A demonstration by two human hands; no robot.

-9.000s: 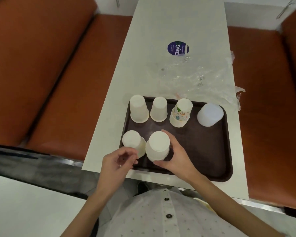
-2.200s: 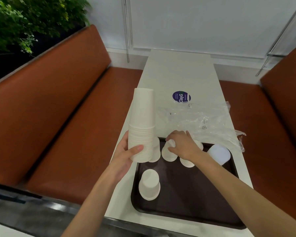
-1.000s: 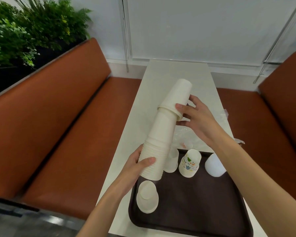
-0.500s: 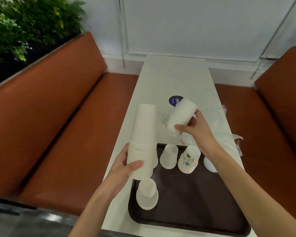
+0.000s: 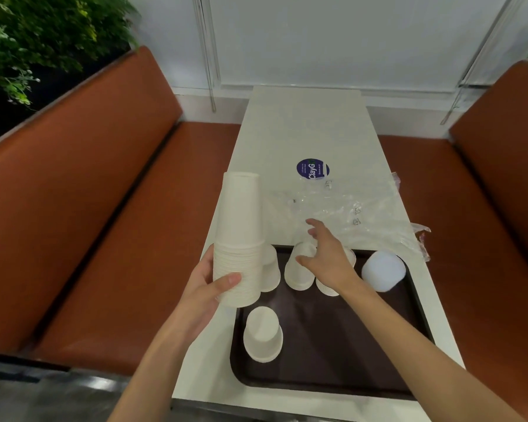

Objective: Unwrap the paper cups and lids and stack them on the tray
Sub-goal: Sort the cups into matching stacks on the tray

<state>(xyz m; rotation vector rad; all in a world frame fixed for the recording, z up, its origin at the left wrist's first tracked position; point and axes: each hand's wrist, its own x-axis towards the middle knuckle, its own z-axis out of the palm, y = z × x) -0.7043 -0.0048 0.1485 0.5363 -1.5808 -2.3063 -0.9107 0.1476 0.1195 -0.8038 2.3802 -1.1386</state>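
My left hand [image 5: 209, 289] grips the lower end of a tall stack of upside-down white paper cups [image 5: 241, 236], held upright above the left edge of the dark brown tray [image 5: 333, 345]. My right hand [image 5: 325, 257] hovers over the tray's back row with fingers spread and relaxed, right above an upside-down white cup [image 5: 297, 271]. It partly hides another cup stack [image 5: 326, 289]. A further cup [image 5: 272, 269] stands behind the held stack. One short stack [image 5: 262, 335] sits at the tray's front left. A translucent stack of lids [image 5: 383, 271] stands at the back right.
Crumpled clear plastic wrap [image 5: 348, 214] lies on the white table [image 5: 302, 129] behind the tray, near a round blue sticker [image 5: 312, 169]. Brown bench seats run along both sides [image 5: 104, 208]. A plant [image 5: 43, 35] stands at the far left.
Half a second ago my right hand held a single white cup in the air; it has since dropped onto the tray's back row and now holds nothing. The stack in my left hand has barely moved.
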